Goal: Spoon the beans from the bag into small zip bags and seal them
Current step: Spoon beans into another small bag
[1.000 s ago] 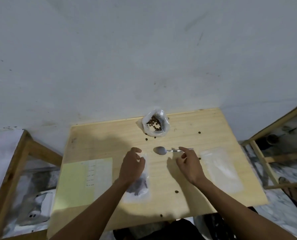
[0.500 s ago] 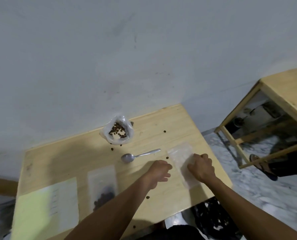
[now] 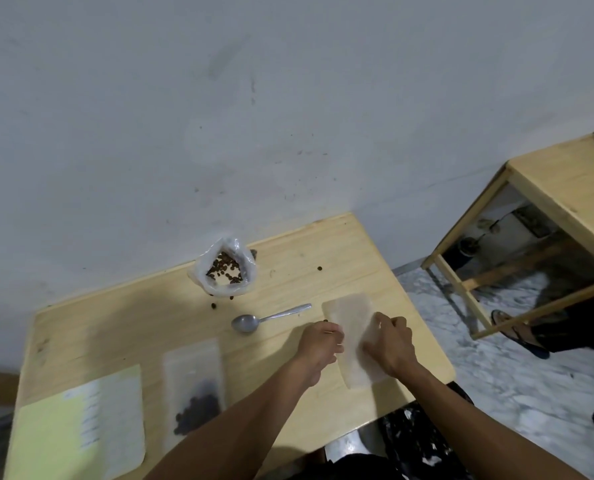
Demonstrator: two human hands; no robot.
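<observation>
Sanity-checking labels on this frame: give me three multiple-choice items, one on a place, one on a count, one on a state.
1. Where does the spoon lie?
A. in the bean bag
B. on the table between the bean bag and the hands
C. in the right hand

2. How many zip bags on the table hold beans?
A. none
B. one
C. three

3. The bean bag is
A. open at the top
B. tied shut
C. tipped over empty

Key: B, the spoon rests bare on the wood; B, only the filled zip bag shows dark beans, the empty zip bag under the hands none; A, beans show through its mouth.
</observation>
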